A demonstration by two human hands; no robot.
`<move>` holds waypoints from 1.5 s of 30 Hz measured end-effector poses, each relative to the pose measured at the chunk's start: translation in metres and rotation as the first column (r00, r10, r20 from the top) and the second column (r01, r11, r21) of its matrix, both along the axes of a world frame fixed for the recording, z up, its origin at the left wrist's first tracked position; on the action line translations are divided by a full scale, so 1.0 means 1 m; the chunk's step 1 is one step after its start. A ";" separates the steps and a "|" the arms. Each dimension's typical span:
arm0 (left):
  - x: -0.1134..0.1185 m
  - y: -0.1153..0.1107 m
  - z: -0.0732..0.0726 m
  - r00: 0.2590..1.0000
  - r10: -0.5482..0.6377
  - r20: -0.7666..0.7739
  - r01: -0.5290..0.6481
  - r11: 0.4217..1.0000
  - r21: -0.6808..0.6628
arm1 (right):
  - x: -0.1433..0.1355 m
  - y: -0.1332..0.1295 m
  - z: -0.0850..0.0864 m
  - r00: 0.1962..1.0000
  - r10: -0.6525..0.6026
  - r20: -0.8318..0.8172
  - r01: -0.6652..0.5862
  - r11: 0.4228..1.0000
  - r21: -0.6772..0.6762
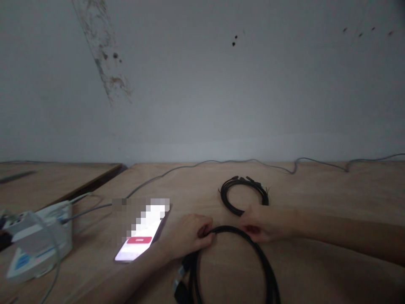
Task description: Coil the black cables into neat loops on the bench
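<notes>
A black cable [265,259] lies in a large loop at the front of the wooden table, running out of the bottom of the view. My left hand [193,231] is closed on the upper left of this loop, thumb and fingers pinching it. On the upper right of the same loop my right hand [257,223] is closed, its fingers curled round the cable; the exact grip is partly hidden. Cable plugs [181,278] with metal ends lie below my left hand. Just behind my right hand rests a second coiled black cable [228,204], tied with thin twist ties.
Left of my left hand lies a phone [139,249] with its screen lit. A white power strip [41,245] with plugs and cords stands at the far left. A thin grey cord [177,169] runs along the table's back near the wall [202,84].
</notes>
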State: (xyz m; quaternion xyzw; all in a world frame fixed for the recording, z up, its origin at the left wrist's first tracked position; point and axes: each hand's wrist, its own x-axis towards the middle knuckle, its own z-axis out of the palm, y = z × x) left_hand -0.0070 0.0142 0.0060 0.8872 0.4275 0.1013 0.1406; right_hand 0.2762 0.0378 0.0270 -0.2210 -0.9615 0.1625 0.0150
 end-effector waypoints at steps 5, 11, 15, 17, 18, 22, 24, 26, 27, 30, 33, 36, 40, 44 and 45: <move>0.001 0.001 0.000 1.000 0.006 -0.011 -0.006 1.000 -0.021 | 0.002 0.007 0.000 0.936 0.300 0.184 -0.343 0.894 0.286; 0.002 0.001 0.000 1.000 0.011 -0.014 -0.011 1.000 -0.013 | 0.014 0.022 -0.018 0.821 0.495 0.284 -0.570 0.683 0.456; 0.002 0.000 0.001 1.000 0.011 -0.012 -0.011 1.000 -0.021 | 0.019 0.028 -0.024 0.819 0.511 0.261 -0.567 0.648 0.509; 0.003 -0.001 0.002 1.000 0.020 -0.012 -0.020 1.000 -0.022 | 0.019 0.026 -0.022 0.858 0.454 0.239 -0.512 0.716 0.475; 0.003 -0.001 0.002 1.000 0.025 -0.013 -0.025 0.999 -0.023 | 0.019 0.025 -0.020 0.881 0.416 0.224 -0.472 0.756 0.454; 0.003 -0.002 0.003 1.000 0.025 -0.013 -0.025 1.000 -0.012 | 0.019 0.018 -0.007 0.959 0.253 0.130 -0.284 0.857 0.431; 0.002 -0.001 0.002 1.000 0.022 -0.005 -0.022 1.000 -0.004 | 0.021 0.014 -0.002 0.981 0.180 0.069 -0.193 0.901 0.389; 0.002 -0.001 0.001 1.000 0.020 0.001 -0.020 1.000 0.003 | 0.021 0.011 -0.001 0.997 0.071 0.002 -0.069 0.958 0.280; 0.001 -0.001 0.000 1.000 0.018 0.001 -0.018 1.000 0.007 | 0.019 0.010 -0.001 0.999 -0.020 -0.030 0.025 0.981 0.194; 0.001 -0.001 0.000 1.000 0.009 0.006 -0.009 1.000 0.005 | 0.011 0.008 -0.005 0.918 -0.396 -0.011 0.381 0.892 -0.243; 0.002 -0.001 0.000 1.000 0.014 0.007 -0.014 1.000 -0.005 | 0.000 0.006 -0.006 0.753 -0.605 0.258 0.603 0.480 -0.637; 0.001 -0.001 0.000 1.000 0.016 -0.007 -0.016 1.000 -0.004 | -0.008 0.004 -0.003 0.704 -0.598 0.383 0.631 0.279 -0.724; 0.000 0.000 -0.001 1.000 0.011 -0.006 -0.011 1.000 0.005 | -0.011 0.002 0.001 0.680 -0.600 0.421 0.634 0.193 -0.749; 0.001 -0.001 -0.001 1.000 0.019 0.000 -0.019 1.000 0.009 | -0.014 0.001 0.004 0.658 -0.598 0.458 0.647 0.137 -0.750; 0.001 -0.001 0.000 1.000 0.015 0.002 -0.015 1.000 0.007 | -0.015 0.001 0.004 0.655 -0.598 0.462 0.649 0.133 -0.749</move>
